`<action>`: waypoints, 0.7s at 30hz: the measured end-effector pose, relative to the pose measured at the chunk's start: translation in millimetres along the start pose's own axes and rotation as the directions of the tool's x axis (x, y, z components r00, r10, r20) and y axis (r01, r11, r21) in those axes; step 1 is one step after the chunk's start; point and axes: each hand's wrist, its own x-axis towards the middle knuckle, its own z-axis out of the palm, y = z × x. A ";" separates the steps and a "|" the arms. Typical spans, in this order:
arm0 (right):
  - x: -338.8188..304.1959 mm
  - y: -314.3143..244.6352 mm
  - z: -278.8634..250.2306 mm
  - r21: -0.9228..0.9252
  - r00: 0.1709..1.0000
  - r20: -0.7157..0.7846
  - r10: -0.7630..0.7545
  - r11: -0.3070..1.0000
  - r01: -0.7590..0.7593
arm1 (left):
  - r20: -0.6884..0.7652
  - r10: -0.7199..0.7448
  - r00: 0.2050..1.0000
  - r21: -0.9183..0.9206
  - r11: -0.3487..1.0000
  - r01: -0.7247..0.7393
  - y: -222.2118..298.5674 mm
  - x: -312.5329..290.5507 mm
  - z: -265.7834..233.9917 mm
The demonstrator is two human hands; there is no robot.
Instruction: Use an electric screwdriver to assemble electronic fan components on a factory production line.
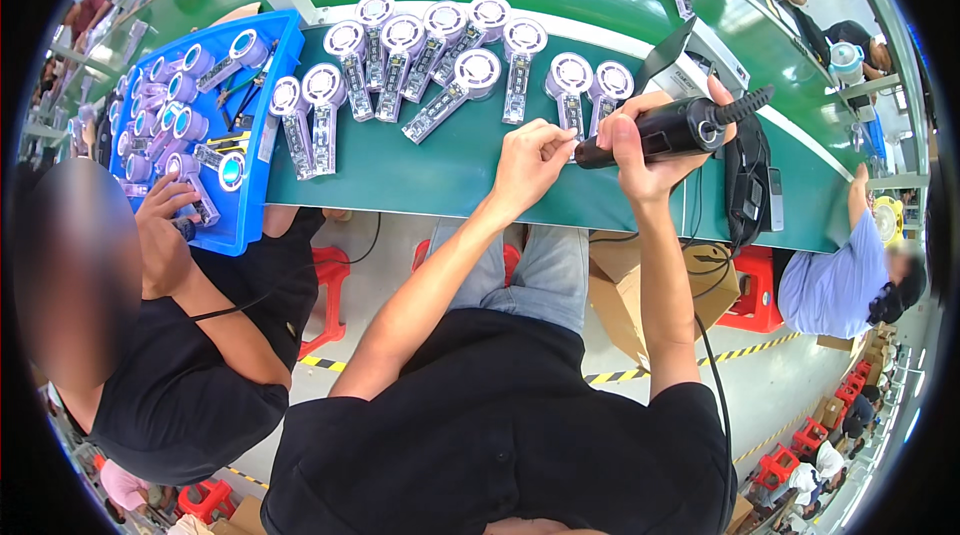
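A black corded electric screwdriver [672, 131] lies nearly level in my right hand [648, 153], whose fingers wrap round its body. Its narrow end points left, toward the pinched fingers of my left hand [534, 163]. Whatever is between those fingertips is too small to tell. Just beyond them, a light-purple handheld fan [571, 85] rests on the green mat, its see-through handle reaching down to my fingers. Another fan [612, 87] is partly covered by my right hand. Several more such fans [402, 45] stretch leftward across the mat, round heads away from me.
At left, a blue bin [290, 45] holds many fans; a co-worker's hand [165, 205] reaches into it. A grey-and-black device [700, 60] stands behind the screwdriver. Black cables and a power unit [747, 185] lie at right. Below the table edge is a cardboard box [622, 310].
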 end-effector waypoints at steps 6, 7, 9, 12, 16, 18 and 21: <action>-11.5 4.3 -0.9 0.031 1.000 0.006 0.001 1.000 -0.001 | 0.036 -0.032 0.999 0.023 0.999 0.031 3.6 3.7 -5.2; -12.1 2.8 -3.0 0.028 1.000 0.006 0.007 1.000 -0.007 | 0.053 -0.041 0.998 0.022 0.999 0.040 5.2 5.2 -7.3; -9.9 -1.8 -7.9 -0.088 0.977 0.208 0.051 0.996 -0.033 | 0.083 -0.076 0.994 0.012 0.997 0.075 6.3 11.2 -12.2; -20.4 7.0 -11.1 -0.112 0.973 0.217 0.077 0.992 -0.054 | 0.120 -0.118 0.986 0.028 0.993 0.115 8.5 16.1 -15.8; -20.1 3.3 -27.6 -0.456 0.807 0.529 0.262 0.890 0.010 | 0.126 -0.111 0.986 0.042 0.993 0.106 14.1 16.3 -16.3; -17.6 4.2 1.0 -0.274 0.917 0.398 0.043 0.959 0.073 | 0.126 -0.088 0.988 0.060 0.995 0.081 12.9 15.8 -18.0; -12.9 6.6 14.9 -0.166 0.969 0.201 -0.145 0.970 0.179 | 0.122 -0.026 0.992 0.081 0.997 0.016 9.3 15.3 -21.2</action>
